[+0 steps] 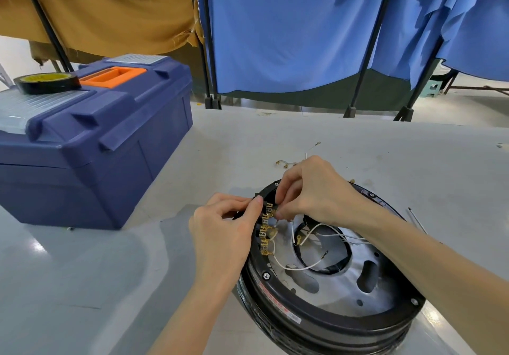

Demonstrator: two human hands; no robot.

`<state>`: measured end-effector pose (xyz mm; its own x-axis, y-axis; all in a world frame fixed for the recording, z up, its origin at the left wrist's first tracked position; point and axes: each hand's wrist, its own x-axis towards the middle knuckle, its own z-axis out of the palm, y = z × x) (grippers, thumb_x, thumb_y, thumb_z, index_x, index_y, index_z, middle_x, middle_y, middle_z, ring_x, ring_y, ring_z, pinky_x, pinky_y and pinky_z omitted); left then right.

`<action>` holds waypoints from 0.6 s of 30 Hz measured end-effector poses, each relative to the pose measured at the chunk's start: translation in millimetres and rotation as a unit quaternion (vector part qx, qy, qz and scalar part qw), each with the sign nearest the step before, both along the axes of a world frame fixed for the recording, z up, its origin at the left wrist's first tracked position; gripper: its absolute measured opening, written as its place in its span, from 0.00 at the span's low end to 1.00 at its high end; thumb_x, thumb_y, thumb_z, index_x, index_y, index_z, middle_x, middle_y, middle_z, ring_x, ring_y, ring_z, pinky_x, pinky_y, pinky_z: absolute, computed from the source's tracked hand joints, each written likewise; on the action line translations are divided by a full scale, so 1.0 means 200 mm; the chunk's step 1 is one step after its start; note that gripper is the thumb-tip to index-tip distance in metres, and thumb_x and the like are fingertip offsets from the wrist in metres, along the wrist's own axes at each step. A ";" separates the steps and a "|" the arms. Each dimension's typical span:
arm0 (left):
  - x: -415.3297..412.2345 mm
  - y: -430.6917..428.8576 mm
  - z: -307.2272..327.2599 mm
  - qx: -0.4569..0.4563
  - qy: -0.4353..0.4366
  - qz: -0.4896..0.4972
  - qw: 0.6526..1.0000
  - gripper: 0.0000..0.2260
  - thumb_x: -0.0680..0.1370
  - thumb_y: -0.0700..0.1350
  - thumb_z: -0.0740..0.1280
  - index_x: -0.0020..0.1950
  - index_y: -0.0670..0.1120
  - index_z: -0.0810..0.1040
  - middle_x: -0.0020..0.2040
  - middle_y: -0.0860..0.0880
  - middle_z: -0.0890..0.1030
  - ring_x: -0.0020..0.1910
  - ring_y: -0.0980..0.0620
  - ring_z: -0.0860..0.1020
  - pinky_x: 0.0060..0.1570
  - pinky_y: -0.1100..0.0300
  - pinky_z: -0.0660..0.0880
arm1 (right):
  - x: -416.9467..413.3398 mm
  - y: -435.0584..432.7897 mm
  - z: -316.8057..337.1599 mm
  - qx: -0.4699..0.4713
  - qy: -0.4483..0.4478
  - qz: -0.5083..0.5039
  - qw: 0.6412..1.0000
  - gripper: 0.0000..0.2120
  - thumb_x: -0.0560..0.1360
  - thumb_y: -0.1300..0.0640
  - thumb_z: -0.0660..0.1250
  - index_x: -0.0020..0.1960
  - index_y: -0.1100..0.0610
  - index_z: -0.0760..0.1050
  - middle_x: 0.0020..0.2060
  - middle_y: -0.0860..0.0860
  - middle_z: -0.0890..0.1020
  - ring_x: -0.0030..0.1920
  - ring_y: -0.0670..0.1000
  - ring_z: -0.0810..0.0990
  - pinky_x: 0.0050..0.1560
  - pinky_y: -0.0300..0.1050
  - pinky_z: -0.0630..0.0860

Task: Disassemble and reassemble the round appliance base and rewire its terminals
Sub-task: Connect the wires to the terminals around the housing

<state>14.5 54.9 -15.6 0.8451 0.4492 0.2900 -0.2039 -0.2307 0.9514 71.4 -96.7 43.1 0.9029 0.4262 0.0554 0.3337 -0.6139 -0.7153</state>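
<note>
The grey table [358,140] fills the lower frame, with a blue toolbox [96,140] set at the left. The round appliance base [344,308] lies at the lower right of the frame, open side up. It is judged heavy and rigid, a metal plate within a black rim, so it is best steadied by that rim. The rim is gripped at its upper left by the left hand [223,230], thumb on top and fingers curled round the edge. The right hand [311,189] is reached in from the right, wrist bent down, fingertips closed in a pinch at the top of the terminal strip [265,233]. A brass terminal [277,213] appears to be held, though it is mostly hidden. The white wires [292,265] are judged limp and thin, and the brass tabs easily bent, so they are best taken at the crimped ends.
</note>
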 end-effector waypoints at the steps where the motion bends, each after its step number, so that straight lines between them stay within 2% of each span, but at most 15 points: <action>1: 0.00 0.00 0.00 0.000 -0.001 0.000 1.000 0.05 0.70 0.45 0.77 0.35 0.52 0.86 0.36 0.55 0.83 0.37 0.60 0.81 0.42 0.59 0.78 | 0.00 0.00 0.00 0.003 -0.002 -0.001 1.000 0.07 0.64 0.68 0.78 0.38 0.62 0.81 0.27 0.53 0.84 0.30 0.50 0.84 0.35 0.36 0.79; 10: -0.01 0.00 0.01 0.008 0.001 -0.001 1.000 0.03 0.71 0.45 0.77 0.37 0.51 0.86 0.36 0.55 0.83 0.37 0.60 0.81 0.43 0.56 0.79 | -0.01 -0.01 -0.01 0.025 0.006 0.002 1.000 0.07 0.64 0.69 0.78 0.38 0.63 0.81 0.28 0.55 0.84 0.30 0.53 0.84 0.37 0.41 0.81; 18: -0.01 0.00 0.01 0.005 0.005 0.002 1.000 0.04 0.71 0.45 0.77 0.36 0.51 0.86 0.36 0.56 0.83 0.38 0.60 0.81 0.43 0.55 0.79 | -0.01 -0.02 -0.01 0.037 0.008 0.002 0.999 0.07 0.65 0.67 0.79 0.38 0.63 0.81 0.28 0.55 0.84 0.31 0.52 0.85 0.39 0.41 0.82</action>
<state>12.8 54.2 -13.9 0.8465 0.4494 0.2854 -0.1932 -0.2401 0.9513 68.6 -101.4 41.2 0.9026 0.4241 0.0735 0.3241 -0.5575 -0.7643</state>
